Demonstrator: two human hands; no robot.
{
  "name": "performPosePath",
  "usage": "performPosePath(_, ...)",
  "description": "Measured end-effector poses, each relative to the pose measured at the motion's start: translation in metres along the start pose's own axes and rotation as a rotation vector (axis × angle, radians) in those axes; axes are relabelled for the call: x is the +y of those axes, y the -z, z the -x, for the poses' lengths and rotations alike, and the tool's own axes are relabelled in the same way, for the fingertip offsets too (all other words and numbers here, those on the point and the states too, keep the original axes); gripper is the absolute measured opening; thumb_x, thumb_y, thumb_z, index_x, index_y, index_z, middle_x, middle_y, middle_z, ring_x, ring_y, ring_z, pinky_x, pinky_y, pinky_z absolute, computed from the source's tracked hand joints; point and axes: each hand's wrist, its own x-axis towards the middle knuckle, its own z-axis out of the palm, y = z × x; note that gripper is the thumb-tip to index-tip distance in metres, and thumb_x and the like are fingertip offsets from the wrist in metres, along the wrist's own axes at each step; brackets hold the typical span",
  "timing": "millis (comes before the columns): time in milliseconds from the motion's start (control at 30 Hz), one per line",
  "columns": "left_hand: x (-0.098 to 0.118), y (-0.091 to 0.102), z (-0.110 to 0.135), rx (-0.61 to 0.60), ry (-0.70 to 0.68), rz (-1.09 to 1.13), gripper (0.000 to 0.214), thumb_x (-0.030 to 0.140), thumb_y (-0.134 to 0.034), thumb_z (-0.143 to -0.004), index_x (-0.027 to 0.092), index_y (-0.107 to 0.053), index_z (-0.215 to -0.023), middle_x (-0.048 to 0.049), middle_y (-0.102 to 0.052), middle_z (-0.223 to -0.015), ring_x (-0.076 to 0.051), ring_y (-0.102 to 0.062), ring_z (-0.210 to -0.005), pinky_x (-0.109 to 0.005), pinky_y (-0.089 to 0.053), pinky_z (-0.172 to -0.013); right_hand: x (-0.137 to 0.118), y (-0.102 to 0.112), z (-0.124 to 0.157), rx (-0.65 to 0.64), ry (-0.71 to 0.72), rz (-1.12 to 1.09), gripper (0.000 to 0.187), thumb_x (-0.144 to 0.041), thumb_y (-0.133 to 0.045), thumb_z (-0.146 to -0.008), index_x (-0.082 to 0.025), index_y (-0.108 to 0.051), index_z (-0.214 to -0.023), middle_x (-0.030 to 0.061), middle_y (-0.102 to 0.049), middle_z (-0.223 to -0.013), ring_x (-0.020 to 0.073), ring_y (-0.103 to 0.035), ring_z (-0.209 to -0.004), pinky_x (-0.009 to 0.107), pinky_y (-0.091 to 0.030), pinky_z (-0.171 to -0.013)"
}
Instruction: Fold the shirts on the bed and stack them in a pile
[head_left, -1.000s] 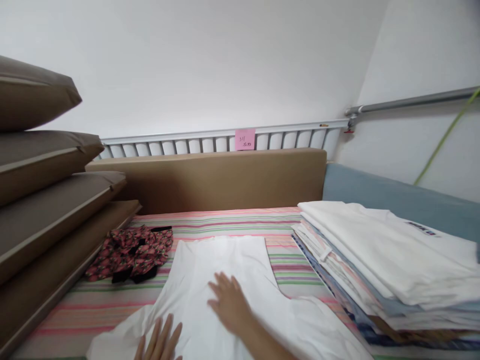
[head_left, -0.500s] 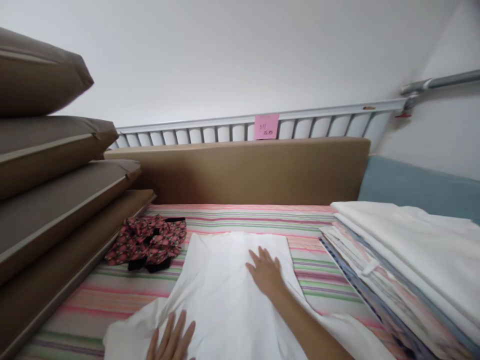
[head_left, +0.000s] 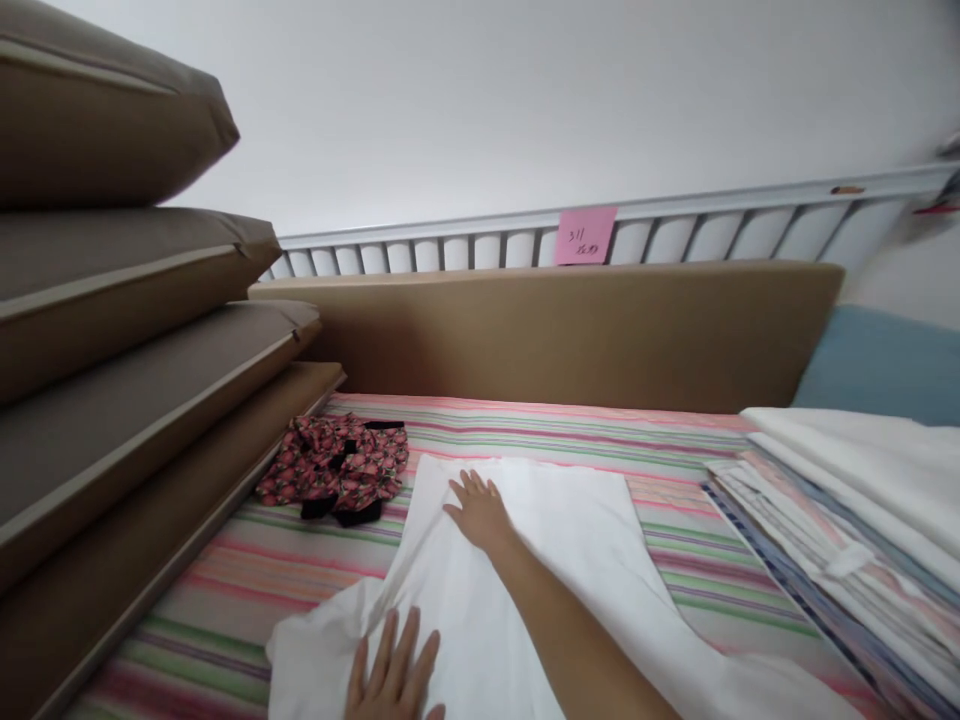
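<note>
A white garment (head_left: 570, 540) lies spread over a striped sheet (head_left: 247, 570), its sleeve-like parts reaching out to both sides and its near end cut off by the picture's bottom edge. My right hand (head_left: 478, 512) rests flat on the upper left of the cloth, fingers spread. Lower down, near the left side, my left hand (head_left: 394, 670) also lies on the fabric with its fingers stretched out. Neither holds anything. To the upper left sits a crumpled pink floral cloth (head_left: 341, 465) with black trim.
Thick brown cushions (head_left: 150, 340) are stacked along the left. A long brown pad (head_left: 562, 335) stands against a white railing (head_left: 465, 248) bearing a pink note (head_left: 586, 236). Folded fabrics (head_left: 847, 560) are piled on the right, and a blue panel (head_left: 892, 365) is behind them.
My right hand has slid left across the white garment toward its upper left edge. My left hand stays flat on its left side. The view has turned slightly left.
</note>
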Motion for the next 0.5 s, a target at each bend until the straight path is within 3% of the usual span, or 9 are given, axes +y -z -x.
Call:
performPosePath(67, -0.001, 0.014, -0.003, -0.103, -0.024, 0.079, 0.059, 0.026, -0.05, -0.081, 0.04, -0.034, -0.136, 0.0027, -0.04, -0.142, -0.027, -0.036, -0.131, -0.05, -0.015, -0.11, -0.006, 0.01, 0.017, -0.037, -0.006, -0.027, 0.056, -0.043, -0.045, -0.086, -0.016, -0.042, -0.135, 0.0131, -0.029, -0.147, 0.0265, -0.019, -0.138, 0.048, -0.011, -0.112)
performPosePath(167, -0.001, 0.032, -0.01, -0.204, -0.002, 0.161, 0.051, 0.034, -0.042, -0.086, 0.038, -0.033, -0.136, 0.0015, -0.033, -0.146, -0.029, -0.031, -0.134, -0.053, -0.019, -0.107, -0.006, 0.026, 0.075, -0.046, 0.004, -0.088, 0.056, -0.046, -0.05, -0.083, -0.022, -0.044, -0.134, 0.0061, -0.039, -0.143, 0.0183, -0.034, -0.132, 0.034, -0.027, -0.109)
performPosePath(267, 0.004, 0.044, -0.017, -0.232, 0.058, 0.153, 0.048, 0.038, -0.038, -0.087, 0.033, -0.036, -0.135, 0.0005, -0.029, -0.147, -0.028, -0.023, -0.137, -0.054, -0.014, -0.109, 0.02, 0.054, 0.156, 0.122, -0.046, -0.202, 0.048, -0.044, -0.045, -0.084, -0.024, -0.051, -0.128, 0.0028, -0.047, -0.138, 0.0161, -0.043, -0.126, 0.031, -0.033, -0.105)
performPosePath(333, 0.007, 0.05, -0.019, -0.275, 0.059, 0.137, 0.049, 0.04, -0.037, -0.087, 0.031, -0.036, -0.136, 0.0003, -0.028, -0.148, -0.027, -0.021, -0.138, -0.053, -0.014, -0.11, 0.051, 0.083, 0.214, 0.357, -0.172, -0.346, 0.044, -0.043, -0.046, -0.081, -0.021, -0.06, -0.117, 0.0055, -0.057, -0.127, 0.0197, -0.05, -0.118, 0.034, -0.036, -0.103)
performPosePath(400, 0.009, 0.054, -0.021, -0.313, 0.052, 0.112, 0.05, 0.041, -0.034, -0.087, 0.031, -0.035, -0.136, 0.0004, -0.026, -0.148, -0.027, -0.019, -0.138, -0.052, -0.013, -0.11, 0.086, 0.114, 0.267, 0.538, -0.418, -0.407, 0.041, -0.041, -0.046, -0.078, -0.02, -0.064, -0.109, 0.0063, -0.063, -0.117, 0.0204, -0.056, -0.11, 0.033, -0.039, -0.099)
performPosePath(500, 0.009, 0.058, -0.023, -0.344, 0.052, 0.082, 0.051, 0.042, -0.032, -0.088, 0.03, -0.034, -0.137, -0.0001, -0.025, -0.149, -0.027, -0.016, -0.139, -0.052, -0.011, -0.11, 0.129, 0.147, 0.33, 0.608, -0.656, -0.393, 0.034, -0.038, -0.048, -0.073, -0.019, -0.068, -0.093, 0.0094, -0.068, -0.104, 0.0239, -0.058, -0.105, 0.035, -0.04, -0.096)
